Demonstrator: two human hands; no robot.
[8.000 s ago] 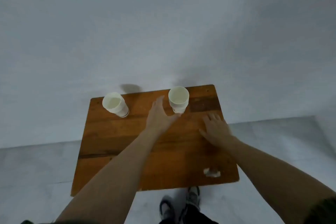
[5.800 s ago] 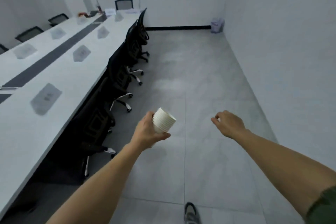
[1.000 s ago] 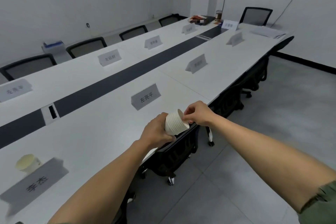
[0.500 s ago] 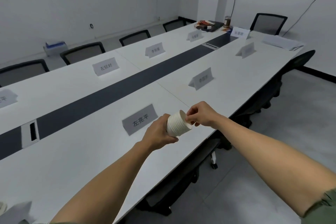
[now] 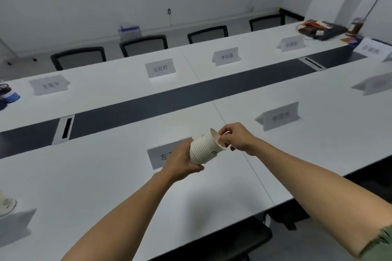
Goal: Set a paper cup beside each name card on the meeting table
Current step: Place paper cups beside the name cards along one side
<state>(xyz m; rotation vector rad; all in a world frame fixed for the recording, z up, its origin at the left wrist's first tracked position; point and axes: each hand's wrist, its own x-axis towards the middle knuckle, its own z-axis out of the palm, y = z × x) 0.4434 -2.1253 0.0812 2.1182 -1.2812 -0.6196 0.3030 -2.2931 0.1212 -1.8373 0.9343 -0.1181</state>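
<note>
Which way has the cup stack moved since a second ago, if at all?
Yes: left, toward the nearest name card; the left hand holding the cup stack now covers the card's right end.

Dim even light, soft blur, edges warped.

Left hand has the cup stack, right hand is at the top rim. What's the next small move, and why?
Probably pull the top cup free with the right hand: its fingers pinch that cup's rim, the left hand grips the stack of paper cups, and the name card just below shows no cup beside it.
</note>
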